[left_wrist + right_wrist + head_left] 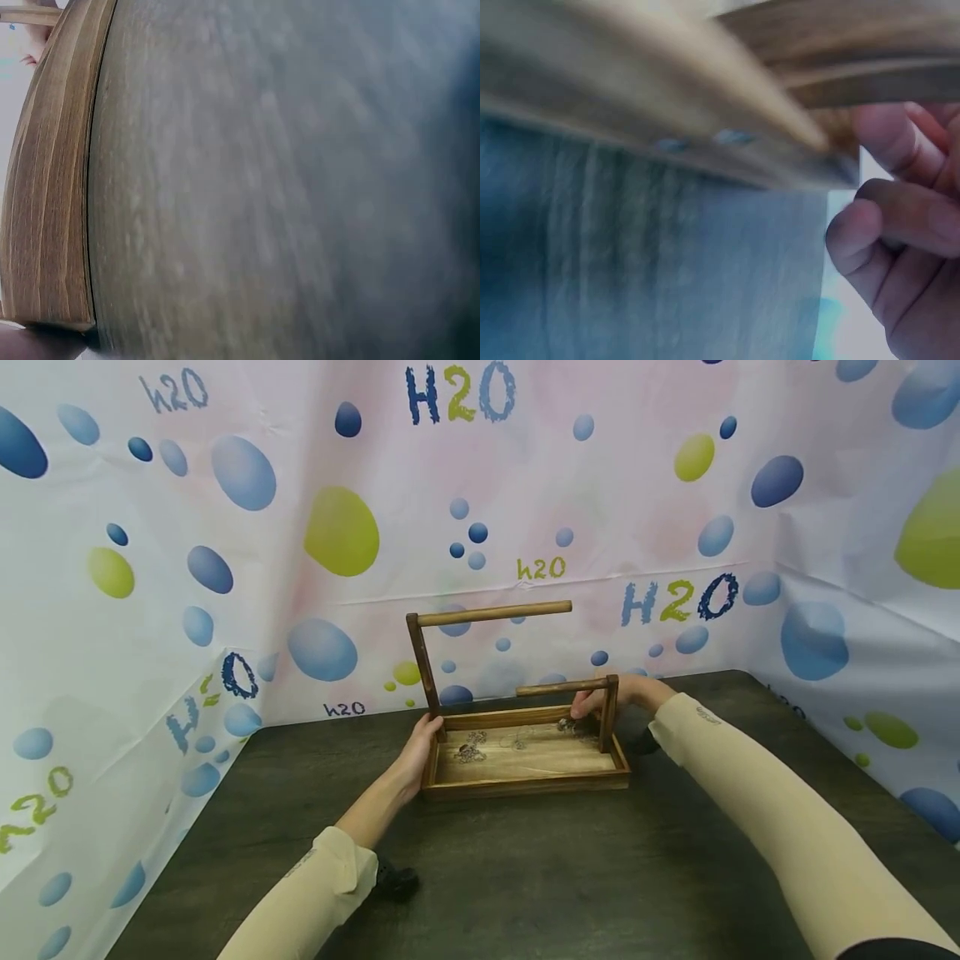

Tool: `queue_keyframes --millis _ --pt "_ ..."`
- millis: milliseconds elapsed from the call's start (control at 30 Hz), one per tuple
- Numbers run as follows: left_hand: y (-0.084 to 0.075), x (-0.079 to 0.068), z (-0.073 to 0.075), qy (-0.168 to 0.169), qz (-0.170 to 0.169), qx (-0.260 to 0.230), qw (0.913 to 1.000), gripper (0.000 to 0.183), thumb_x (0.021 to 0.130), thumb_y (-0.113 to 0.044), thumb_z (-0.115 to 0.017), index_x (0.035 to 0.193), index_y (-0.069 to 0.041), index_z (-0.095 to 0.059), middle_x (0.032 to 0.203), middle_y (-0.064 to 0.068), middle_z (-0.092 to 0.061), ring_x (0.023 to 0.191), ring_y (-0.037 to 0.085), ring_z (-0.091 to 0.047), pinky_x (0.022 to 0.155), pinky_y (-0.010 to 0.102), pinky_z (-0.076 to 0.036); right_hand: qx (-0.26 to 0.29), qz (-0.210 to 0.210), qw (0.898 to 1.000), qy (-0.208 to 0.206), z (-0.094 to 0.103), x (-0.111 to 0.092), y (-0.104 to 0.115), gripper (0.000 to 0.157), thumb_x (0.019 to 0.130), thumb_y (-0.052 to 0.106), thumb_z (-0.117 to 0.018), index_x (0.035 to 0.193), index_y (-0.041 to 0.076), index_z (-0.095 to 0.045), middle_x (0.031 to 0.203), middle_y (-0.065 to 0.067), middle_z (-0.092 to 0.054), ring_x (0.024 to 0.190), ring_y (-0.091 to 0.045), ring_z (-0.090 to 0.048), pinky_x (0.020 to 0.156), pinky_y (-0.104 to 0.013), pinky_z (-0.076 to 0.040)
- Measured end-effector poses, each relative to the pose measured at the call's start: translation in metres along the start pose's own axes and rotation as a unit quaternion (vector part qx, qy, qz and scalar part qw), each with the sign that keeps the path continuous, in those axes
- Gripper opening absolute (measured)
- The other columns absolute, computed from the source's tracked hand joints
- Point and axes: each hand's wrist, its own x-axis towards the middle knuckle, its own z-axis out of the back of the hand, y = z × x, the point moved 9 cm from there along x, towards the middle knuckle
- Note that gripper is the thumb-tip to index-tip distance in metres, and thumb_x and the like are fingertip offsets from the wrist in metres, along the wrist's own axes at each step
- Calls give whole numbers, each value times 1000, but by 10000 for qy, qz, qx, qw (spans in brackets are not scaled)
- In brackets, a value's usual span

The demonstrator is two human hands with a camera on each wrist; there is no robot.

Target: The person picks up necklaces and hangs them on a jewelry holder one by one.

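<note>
A wooden jewelry stand (525, 787) sits on the dark table, a shallow tray with an upright at each end. The taller left upright carries a long round bar (495, 612); a lower bar (562, 687) reaches inward from the right one. My left hand (417, 752) grips the tray's left end, thumb by the upright. Under the lower bar, my right hand (600, 700) has curled fingers (859, 225) and fingertips right at some silvery jewelry (567, 725); whether they pinch it I cannot tell. More jewelry (471, 750) lies at the tray's left, with a thin chain (516, 741) mid-tray.
Behind the table (525, 877) hangs a white patterned curtain (525, 468), which also runs along both sides. A dark strapped object (397, 878) shows at the left wrist. The tray's wooden side (52, 180) fills the left of the left wrist view.
</note>
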Motion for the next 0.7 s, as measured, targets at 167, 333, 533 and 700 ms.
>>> queue_keyframes --millis 167,333,533,700 --pt "-2 0 2 10 -50 33 10000 77 105 -46 -37 163 -12 2 167 14 9 152 36 9 118 60 0 -67 203 9996 -199 4 13 4 30 92 23 -72 110 -1 -75 80 -7 -73 58 -11 -61 58 -27 -52" --pt "-2 0 1 2 -46 25 10000 76 106 -45 -36 163 -11 1 168 14 8 152 35 8 119 58 -1 -220 -232 9995 68 -2 11 14 27 93 18 -69 110 -2 -74 90 -13 -74 69 -25 -70 64 -35 -59" --pt "0 1 1 -34 -19 -45 10000 76 105 -44 -37 163 -11 1 168 14 7 153 34 7 120 56 -1 232 -626 9964 523 -13 8 19 32 94 7 -67 119 -12 -66 100 -26 -71 84 -41 -71 77 -47 -59" --pt "0 3 2 -28 -26 -20 10000 75 106 -42 -36 163 -10 1 167 15 7 152 35 7 120 56 -1 445 -917 9919 755 -18 7 15 36 94 7 -66 125 -11 -62 105 -23 -71 88 -35 -73 81 -43 -59"
